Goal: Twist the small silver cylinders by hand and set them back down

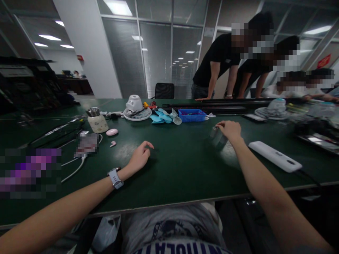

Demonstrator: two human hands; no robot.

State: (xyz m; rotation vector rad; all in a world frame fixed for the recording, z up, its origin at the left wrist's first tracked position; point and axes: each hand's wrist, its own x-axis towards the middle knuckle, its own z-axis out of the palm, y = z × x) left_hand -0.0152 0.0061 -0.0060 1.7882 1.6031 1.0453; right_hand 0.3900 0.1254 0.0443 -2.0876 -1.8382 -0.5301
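My left hand rests above the green table with its fingers loosely bent and apart, holding nothing. A watch with a pale strap is on that wrist. Farther to the right, my right hand pinches a small silvery cylindrical piece between thumb and fingers. That piece is blurred, so its exact kind does not show. Beyond the hands lie light-blue fan blades, a blue plastic basket with small parts in it, and a white fan body with its round grille.
At the left stand a cream flask, a pink case, a pink earbud and a white cable. A white power strip lies right of my right forearm. Two people lean on the table's far side.
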